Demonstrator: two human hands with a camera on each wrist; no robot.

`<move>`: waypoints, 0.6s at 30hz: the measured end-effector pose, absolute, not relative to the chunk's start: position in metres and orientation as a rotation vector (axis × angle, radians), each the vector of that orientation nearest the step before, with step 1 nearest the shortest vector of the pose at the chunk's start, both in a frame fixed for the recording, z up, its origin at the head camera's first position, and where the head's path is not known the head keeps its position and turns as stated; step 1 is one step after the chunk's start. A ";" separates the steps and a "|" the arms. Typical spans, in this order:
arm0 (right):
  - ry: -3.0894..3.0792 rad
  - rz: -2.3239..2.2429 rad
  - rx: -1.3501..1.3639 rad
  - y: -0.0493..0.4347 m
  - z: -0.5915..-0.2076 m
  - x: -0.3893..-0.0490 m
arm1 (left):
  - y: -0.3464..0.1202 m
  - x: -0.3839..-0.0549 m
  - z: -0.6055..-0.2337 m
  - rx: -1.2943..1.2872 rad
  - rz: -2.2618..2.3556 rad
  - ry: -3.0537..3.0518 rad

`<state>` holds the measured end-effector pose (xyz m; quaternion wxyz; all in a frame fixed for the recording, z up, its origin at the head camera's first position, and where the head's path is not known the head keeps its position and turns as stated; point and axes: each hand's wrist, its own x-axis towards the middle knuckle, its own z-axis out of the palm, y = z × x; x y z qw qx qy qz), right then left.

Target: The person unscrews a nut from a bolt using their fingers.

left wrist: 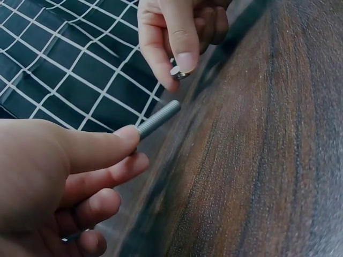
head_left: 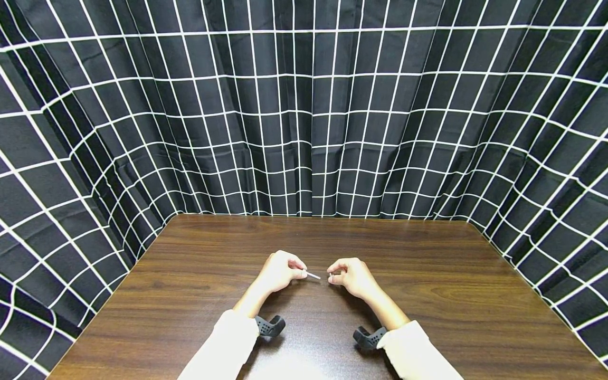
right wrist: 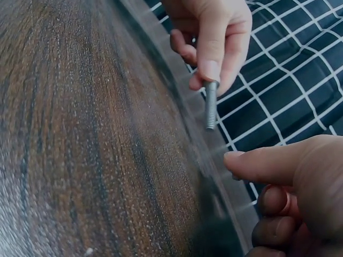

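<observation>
Thumb and forefinger of my left hand (head_left: pixel 281 271) pinch a grey metal bolt (left wrist: pixel 159 119). Its threaded end points out toward the right hand; the other end is hidden in the grip. A small shiny glint shows between the lower curled fingers of this hand in the left wrist view. Across a short gap, my right hand (head_left: pixel 353 275) pinches a small shiny metal piece (left wrist: pixel 180 73) between thumb and fingertip. The piece is mostly covered, so I cannot tell its exact kind. Bolt and piece are apart, both held over the table.
The brown wood-grain table (head_left: pixel 214 248) spreads out beneath both hands. Behind it and along its sides hangs a black curtain (head_left: pixel 304 121) with a white grid. Dark wrist bands (head_left: pixel 271 326) sit at both white sleeves.
</observation>
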<state>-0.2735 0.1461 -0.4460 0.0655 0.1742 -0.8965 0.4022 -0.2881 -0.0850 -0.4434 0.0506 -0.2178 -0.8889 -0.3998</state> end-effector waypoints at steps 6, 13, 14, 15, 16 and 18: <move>-2.756 1.203 0.525 0.147 -0.445 -0.271 | -0.085 -0.285 -0.441 -0.625 -1.150 -2.795; -2.808 1.053 0.455 0.146 -0.445 -0.269 | -0.085 -0.284 -0.441 -0.663 -1.046 -2.811; -2.815 1.041 0.441 0.146 -0.446 -0.268 | -0.085 -0.284 -0.441 -0.662 -1.034 -2.814; -2.820 1.032 0.430 0.145 -0.446 -0.268 | -0.086 -0.284 -0.441 -0.662 -1.021 -2.816; -2.825 1.021 0.420 0.145 -0.446 -0.268 | -0.086 -0.283 -0.441 -0.660 -1.008 -2.821; -2.827 1.008 0.407 0.144 -0.446 -0.267 | -0.086 -0.284 -0.442 -0.652 -0.969 -2.835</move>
